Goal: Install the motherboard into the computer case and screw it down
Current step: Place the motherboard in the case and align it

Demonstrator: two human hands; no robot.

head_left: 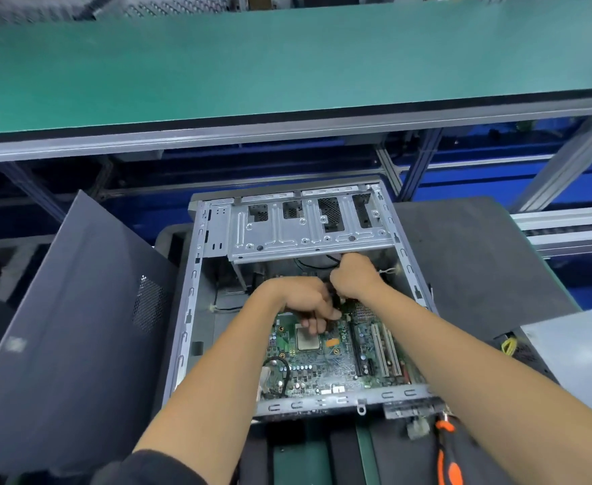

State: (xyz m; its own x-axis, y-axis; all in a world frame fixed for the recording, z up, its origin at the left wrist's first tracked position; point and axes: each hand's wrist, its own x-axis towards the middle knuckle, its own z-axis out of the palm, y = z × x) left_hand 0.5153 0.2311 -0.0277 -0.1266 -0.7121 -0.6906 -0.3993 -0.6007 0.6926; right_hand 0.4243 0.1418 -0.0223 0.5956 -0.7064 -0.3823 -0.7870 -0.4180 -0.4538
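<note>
An open grey computer case (189,309) lies on its side below me. The green motherboard (326,365) sits inside its lower half, with a square silver CPU near its top. My left hand (301,302) is over the board's upper edge, fingers curled down around a dark cable or connector. My right hand (355,276) is just behind it, under the drive cage, fist closed on black cables. What the fingers hold is largely hidden.
A silver drive cage (308,225) spans the case's far end. The detached dark side panel (74,327) leans at the left. An orange-and-black screwdriver (446,453) lies at the near right. A power supply (574,351) sits right, a green bench (287,61) beyond.
</note>
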